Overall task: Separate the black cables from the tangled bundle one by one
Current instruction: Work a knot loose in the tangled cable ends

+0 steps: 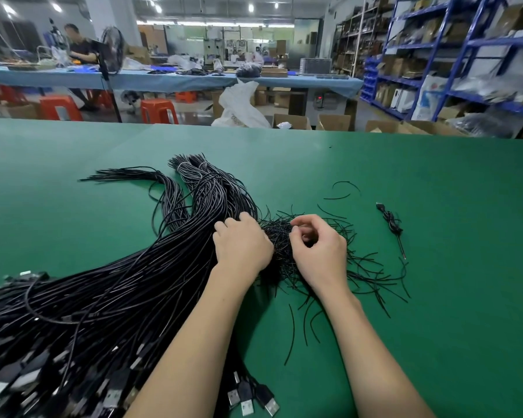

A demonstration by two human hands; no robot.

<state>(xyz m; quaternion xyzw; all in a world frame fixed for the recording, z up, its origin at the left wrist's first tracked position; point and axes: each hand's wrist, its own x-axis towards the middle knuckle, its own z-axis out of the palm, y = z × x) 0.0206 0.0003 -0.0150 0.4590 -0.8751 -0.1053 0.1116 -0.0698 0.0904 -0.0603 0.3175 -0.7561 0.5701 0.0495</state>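
Note:
A large bundle of long black cables (127, 282) with USB plugs at the near end sprawls over the left of the green table (435, 267). To its right lies a tangle of short thin black wire ties (277, 233). My left hand (242, 244) rests palm down where the cables meet the tangle, fingers curled into the strands. My right hand (317, 245) is over the tangle with thumb and fingers curled, pinching thin strands. One coiled cable (391, 223) lies apart on the right.
Loose short ties (341, 191) are scattered on the mat beyond and right of the tangle. USB plugs (251, 399) lie near the front edge. Beyond the table stand red stools, cartons, blue shelving and a seated person at a far bench.

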